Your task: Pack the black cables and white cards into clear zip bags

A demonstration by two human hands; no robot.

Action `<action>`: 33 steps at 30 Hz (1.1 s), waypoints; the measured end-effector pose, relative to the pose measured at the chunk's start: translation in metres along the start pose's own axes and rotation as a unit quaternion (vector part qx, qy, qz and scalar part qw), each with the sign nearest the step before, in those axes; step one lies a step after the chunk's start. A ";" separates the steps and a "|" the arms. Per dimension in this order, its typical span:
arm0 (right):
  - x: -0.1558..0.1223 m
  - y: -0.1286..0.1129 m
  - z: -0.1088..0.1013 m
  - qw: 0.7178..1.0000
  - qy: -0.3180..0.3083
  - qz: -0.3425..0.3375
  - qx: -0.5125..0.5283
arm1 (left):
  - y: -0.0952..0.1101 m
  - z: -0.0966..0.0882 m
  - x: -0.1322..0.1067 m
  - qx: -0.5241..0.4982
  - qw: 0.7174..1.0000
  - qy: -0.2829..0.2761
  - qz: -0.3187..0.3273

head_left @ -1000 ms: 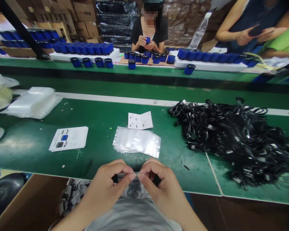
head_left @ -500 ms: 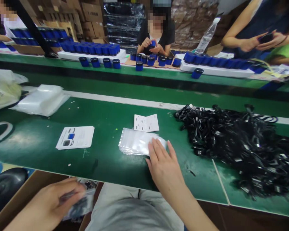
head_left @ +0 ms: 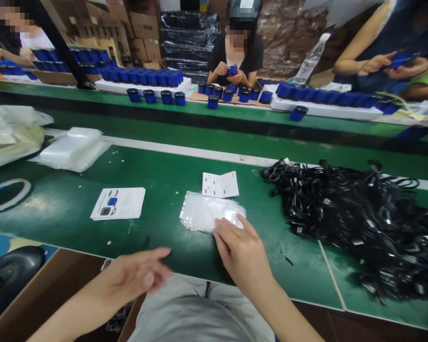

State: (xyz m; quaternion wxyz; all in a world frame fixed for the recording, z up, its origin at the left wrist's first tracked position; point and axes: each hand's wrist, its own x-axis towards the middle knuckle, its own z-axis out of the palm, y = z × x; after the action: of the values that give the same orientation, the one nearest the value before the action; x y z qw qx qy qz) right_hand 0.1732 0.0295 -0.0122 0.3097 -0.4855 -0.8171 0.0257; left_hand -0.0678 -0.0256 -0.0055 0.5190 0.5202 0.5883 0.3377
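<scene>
A stack of clear plastic zip bags (head_left: 203, 212) lies on the green table in front of me. My right hand (head_left: 240, 242) rests at the stack's near right corner, its fingertips on the top bags and its fingers apart. Over the table's front edge hovers my left hand (head_left: 139, 273), fingers spread, with nothing in it. Just behind the bags an unfolded instruction leaflet (head_left: 221, 185) touches them. To the left sits a pile of printed leaflets (head_left: 123, 204) with a blue device pictured on top.
Black cables (head_left: 342, 223) are heaped at the right. A pack of clear bags (head_left: 73, 149) and a tape roll (head_left: 27, 190) lie left. Below the edge stands a cardboard box (head_left: 53, 280) with small packets inside. Co-workers handle blue jars (head_left: 213, 102) across the bench.
My left hand has let go of a small filled plastic bag over the box and come up rightward, opening. My right hand's fingers have drawn back toward the near edge of the bag stack.
</scene>
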 end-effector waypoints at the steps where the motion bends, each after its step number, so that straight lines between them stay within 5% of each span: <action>1: -0.001 -0.004 0.000 1.000 0.009 -0.020 0.001 | 0.012 0.016 0.009 -0.093 0.995 -0.035 -0.016; 5: -0.011 -0.016 -0.006 0.991 0.019 -0.128 0.039 | 0.044 0.049 0.041 -0.192 0.972 -0.106 -0.088; 7: -0.018 -0.016 -0.012 0.992 0.045 -0.057 0.103 | 0.047 0.052 0.048 -0.170 0.974 -0.082 -0.122; 9: -0.023 -0.012 -0.019 0.972 0.057 0.106 0.203 | 0.045 0.052 0.048 -0.143 0.979 -0.042 -0.140; 12: -0.023 -0.006 -0.026 0.871 -0.042 0.295 0.391 | 0.042 0.049 0.045 -0.115 0.984 -0.010 -0.138; 14: -0.018 -0.004 -0.026 0.826 -0.101 0.333 0.444 | 0.041 0.048 0.043 -0.108 0.986 -0.015 -0.127; 21: -0.004 0.000 -0.018 0.770 -0.122 0.371 0.504 | 0.035 0.047 0.051 -0.066 0.993 0.048 -0.083; 23: -0.002 0.004 -0.019 0.789 -0.132 0.368 0.474 | 0.034 0.045 0.055 -0.061 0.992 0.068 -0.082; 28: 0.004 0.018 -0.017 0.887 -0.084 0.366 0.268 | 0.036 0.037 0.061 -0.003 0.995 0.093 -0.045; 33: 0.013 0.030 -0.010 0.915 -0.030 0.374 0.148 | 0.038 0.022 0.057 0.010 0.990 0.135 -0.030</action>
State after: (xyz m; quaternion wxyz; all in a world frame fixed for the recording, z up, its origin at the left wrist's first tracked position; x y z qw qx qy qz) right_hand 0.1972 0.0530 -0.0080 0.3209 -0.7035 -0.5716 0.2746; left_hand -0.0326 0.0352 0.0098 0.4393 0.4571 0.6717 0.3833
